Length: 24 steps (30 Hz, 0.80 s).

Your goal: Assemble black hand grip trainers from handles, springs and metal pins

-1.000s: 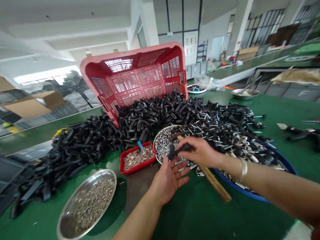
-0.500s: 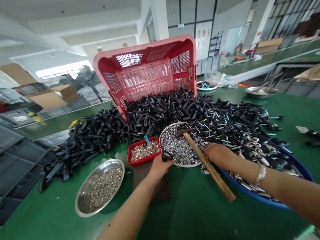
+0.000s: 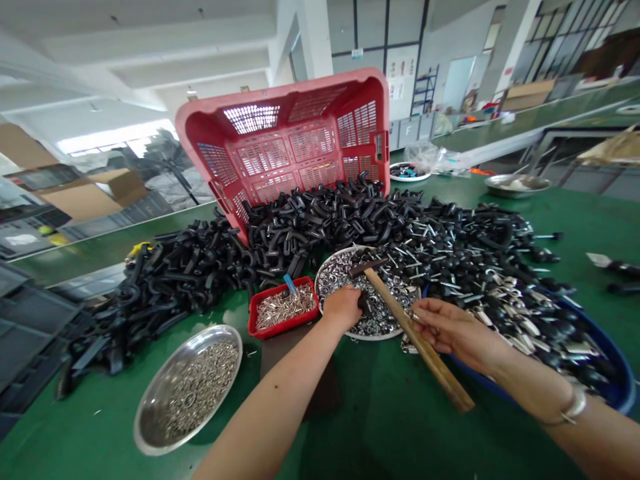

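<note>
The left hand (image 3: 343, 309) curls round a black, mostly hidden piece (image 3: 363, 303) over a round, whitish dish (image 3: 375, 338) of small silver metal rings (image 3: 383, 317); I can make out the right hand (image 3: 457, 331) pinching a tiny, shiny metal part (image 3: 413, 316) close to the wooden-handled hammer (image 3: 435, 360), which slants across the dish; a red plastic tray (image 3: 285, 326) sits alongside.

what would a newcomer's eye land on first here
Probably the big red crate at the back, tipped with its mouth facing the viewer, and the wide heap of black parts spreading in front of it. Next might come the wooden-handled hammer lying across the round plate of metal rings, between the left hand and right hand.
</note>
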Each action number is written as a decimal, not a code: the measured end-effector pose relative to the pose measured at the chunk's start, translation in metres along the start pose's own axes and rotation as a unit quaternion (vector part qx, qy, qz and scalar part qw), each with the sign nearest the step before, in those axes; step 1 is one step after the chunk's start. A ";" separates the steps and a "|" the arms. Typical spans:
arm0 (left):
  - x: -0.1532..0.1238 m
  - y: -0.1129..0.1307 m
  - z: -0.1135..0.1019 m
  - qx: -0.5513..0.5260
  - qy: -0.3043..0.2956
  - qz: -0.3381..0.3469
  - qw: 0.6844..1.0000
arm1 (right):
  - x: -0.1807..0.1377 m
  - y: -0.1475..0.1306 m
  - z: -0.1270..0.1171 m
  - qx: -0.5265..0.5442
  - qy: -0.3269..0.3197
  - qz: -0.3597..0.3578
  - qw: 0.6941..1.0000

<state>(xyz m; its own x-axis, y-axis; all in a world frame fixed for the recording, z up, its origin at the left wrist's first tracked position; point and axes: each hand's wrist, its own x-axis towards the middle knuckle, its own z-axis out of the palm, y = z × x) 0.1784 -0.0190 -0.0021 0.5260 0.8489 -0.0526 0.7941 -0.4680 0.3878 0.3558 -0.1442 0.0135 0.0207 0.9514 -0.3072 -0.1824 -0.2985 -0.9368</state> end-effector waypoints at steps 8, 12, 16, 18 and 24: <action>-0.008 -0.001 0.003 -0.009 0.039 0.004 0.999 | 0.010 0.007 0.011 0.101 0.017 -0.012 0.995; -0.022 -0.011 -0.001 -0.280 0.067 -0.083 0.954 | 0.008 0.011 0.022 0.055 0.021 -0.046 0.997; -0.054 -0.018 -0.001 -0.645 -0.025 -0.152 0.748 | 0.007 0.010 0.050 -0.032 0.024 -0.084 0.996; -0.072 -0.019 -0.001 -0.721 -0.038 -0.169 0.671 | 0.009 0.009 0.068 -0.062 -0.009 -0.097 0.993; -0.103 -0.035 0.000 -0.813 -0.011 -0.228 0.535 | 0.023 0.020 0.111 -0.045 -0.110 -0.050 0.992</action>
<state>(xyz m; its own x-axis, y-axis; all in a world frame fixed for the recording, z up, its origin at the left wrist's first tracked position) 0.0968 -0.0901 -0.0101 0.4078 0.7728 -0.4862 -0.4657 0.6341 0.6173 0.2434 -0.1201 0.0062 -0.1822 0.9670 -0.1781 -0.1013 -0.1986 -0.9748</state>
